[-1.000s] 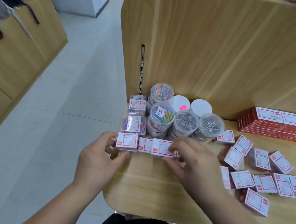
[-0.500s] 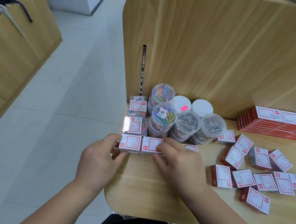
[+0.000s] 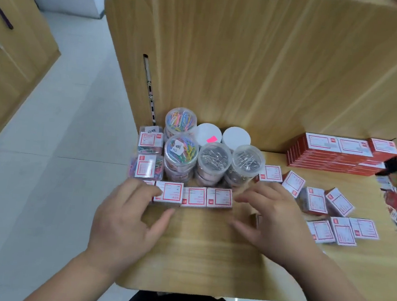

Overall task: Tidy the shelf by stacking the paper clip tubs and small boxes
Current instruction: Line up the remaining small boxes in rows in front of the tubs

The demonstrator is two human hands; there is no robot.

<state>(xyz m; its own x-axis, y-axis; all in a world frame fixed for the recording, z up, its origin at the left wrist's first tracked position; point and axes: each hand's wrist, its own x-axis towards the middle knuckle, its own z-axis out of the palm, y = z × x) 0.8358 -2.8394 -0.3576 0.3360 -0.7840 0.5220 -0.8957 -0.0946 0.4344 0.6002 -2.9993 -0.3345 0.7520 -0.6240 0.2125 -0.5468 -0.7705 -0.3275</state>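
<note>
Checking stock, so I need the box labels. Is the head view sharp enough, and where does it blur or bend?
Head view: print on the front boxes is too soft to read; the right hand is motion-blurred; the wide lens bows the back panel; light is even, with no strong glare on the tubs.

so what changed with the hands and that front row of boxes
The right hand has come off the row of small boxes and drawn back to the right, fingers open, uncovering its right end. The left hand stays at the row's left end. The paper clip tubs have not moved.
</note>
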